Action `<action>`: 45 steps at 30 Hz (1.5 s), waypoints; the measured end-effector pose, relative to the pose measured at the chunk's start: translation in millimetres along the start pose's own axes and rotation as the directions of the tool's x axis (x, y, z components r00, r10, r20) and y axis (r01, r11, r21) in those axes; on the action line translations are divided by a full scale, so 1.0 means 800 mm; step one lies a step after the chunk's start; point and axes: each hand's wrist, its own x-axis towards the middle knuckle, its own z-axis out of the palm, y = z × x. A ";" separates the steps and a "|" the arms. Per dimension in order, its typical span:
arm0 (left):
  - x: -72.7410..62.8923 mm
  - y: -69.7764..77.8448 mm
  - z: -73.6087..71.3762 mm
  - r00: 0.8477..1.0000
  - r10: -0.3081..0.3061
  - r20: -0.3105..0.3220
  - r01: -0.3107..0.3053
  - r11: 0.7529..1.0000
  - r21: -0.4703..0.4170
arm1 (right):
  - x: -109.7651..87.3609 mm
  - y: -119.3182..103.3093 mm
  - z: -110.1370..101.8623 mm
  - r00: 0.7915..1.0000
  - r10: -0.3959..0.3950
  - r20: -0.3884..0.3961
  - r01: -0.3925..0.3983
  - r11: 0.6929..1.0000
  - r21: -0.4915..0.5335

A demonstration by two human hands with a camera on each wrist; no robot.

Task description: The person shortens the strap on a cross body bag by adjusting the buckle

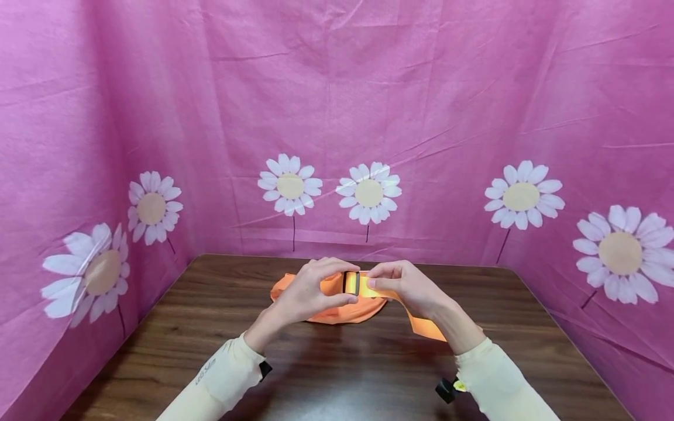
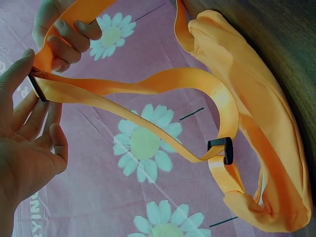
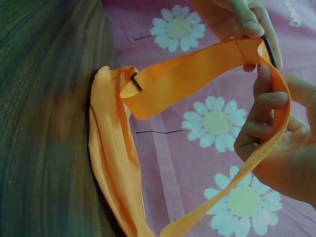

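Observation:
An orange fabric pouch [image 1: 344, 313] with a long orange webbing strap [image 2: 182, 79] lies on the table. My left hand [image 1: 308, 292] pinches a black strap slider [image 1: 357, 284] between thumb and fingers, holding it above the pouch. The strap threads through this slider. Just to its right, my right hand [image 1: 408, 286] grips the strap between thumb and fingers, and a strap end [image 1: 427, 328] hangs beneath that hand. A second black buckle [image 2: 224, 149] joins the strap near the pouch in the left wrist view. The strap forms a loop between the two black pieces.
The dark wood-grain table [image 1: 210, 304] carries the pouch. A pink cloth [image 1: 421, 88] printed with white daisies surrounds its back and sides. Black wrist devices show under both cream sleeves [image 1: 226, 374].

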 end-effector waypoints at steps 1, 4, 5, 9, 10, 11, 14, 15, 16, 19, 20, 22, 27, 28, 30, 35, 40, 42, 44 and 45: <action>0.000 0.000 0.000 1.000 -0.003 0.000 0.003 1.000 0.001 | 0.000 0.000 0.000 1.000 -0.003 -0.007 0.003 1.000 -0.005; 0.000 0.001 -0.001 1.000 -0.013 -0.006 0.013 1.000 0.004 | 0.001 0.000 -0.002 1.000 -0.010 -0.025 0.010 1.000 -0.016; 0.000 0.002 -0.001 1.000 -0.016 -0.007 0.016 1.000 0.004 | 0.001 0.000 -0.002 1.000 -0.012 -0.027 0.012 1.000 -0.020; -0.002 0.002 0.000 1.000 -0.015 -0.001 0.015 1.000 -0.002 | 0.000 0.000 0.001 0.999 -0.037 -0.006 0.037 0.999 -0.014; -0.002 0.002 0.000 1.000 -0.012 0.004 0.012 1.000 -0.005 | 0.000 0.000 0.003 0.999 -0.043 0.001 0.043 0.999 -0.008; -0.001 0.002 0.001 1.000 -0.011 0.009 0.011 1.000 -0.006 | 0.000 -0.001 0.005 0.999 -0.050 0.007 0.050 0.999 -0.001; -0.001 0.001 0.002 1.000 0.000 0.021 0.000 1.000 -0.011 | 0.000 -0.001 0.012 0.997 -0.067 0.028 0.066 0.997 0.026; -0.001 0.000 0.002 1.000 0.002 0.022 -0.002 1.000 -0.010 | 0.001 -0.001 0.014 0.997 -0.066 0.031 0.065 0.997 0.034; -0.001 0.001 0.002 1.000 0.003 0.020 -0.003 1.000 -0.010 | 0.001 0.000 0.015 0.997 -0.065 0.032 0.064 0.997 0.044; -0.001 0.000 0.002 1.000 0.007 0.010 -0.007 1.000 -0.005 | 0.002 0.000 0.017 0.998 -0.057 0.025 0.055 0.997 0.052; -0.002 0.000 0.002 1.000 0.009 0.006 -0.009 1.000 0.001 | 0.002 0.000 0.016 0.998 -0.053 0.020 0.053 0.998 0.041; -0.002 -0.001 0.001 1.000 0.021 -0.008 -0.021 1.000 0.009 | 0.002 0.000 0.012 0.999 -0.044 0.013 0.043 0.999 0.021; 0.000 0.000 -0.004 0.997 0.049 -0.052 -0.048 0.999 0.016 | -0.002 0.000 -0.005 1.000 -0.022 0.014 0.023 0.999 -0.038; 0.001 0.000 -0.005 0.997 0.051 -0.060 -0.050 0.999 0.017 | -0.002 0.000 -0.009 1.000 -0.020 0.017 0.021 0.999 -0.046; 0.001 0.000 -0.008 0.996 0.048 -0.069 -0.047 0.999 0.019 | -0.004 0.001 -0.015 0.999 -0.020 0.029 0.022 0.998 -0.051; 0.002 -0.001 -0.008 0.997 -0.004 -0.072 -0.001 0.997 -0.071 | -0.005 0.000 -0.019 0.998 -0.041 0.050 0.044 0.998 -0.041; 0.002 -0.001 -0.005 0.992 -0.075 -0.097 0.055 0.980 -0.191 | -0.005 -0.004 -0.013 0.998 -0.063 0.032 0.064 0.998 -0.029; 0.002 0.000 -0.005 0.992 -0.084 -0.097 0.064 0.979 -0.192 | -0.006 -0.006 -0.009 0.998 -0.064 0.024 0.064 0.998 -0.025; 0.002 0.000 -0.005 0.993 -0.081 -0.087 0.064 0.980 -0.189 | -0.006 -0.009 -0.006 0.998 -0.065 0.023 0.066 0.998 -0.020; 0.002 0.000 -0.005 0.994 -0.077 -0.083 0.061 0.980 -0.187 | -0.007 -0.010 -0.005 0.998 -0.065 0.024 0.065 0.998 -0.016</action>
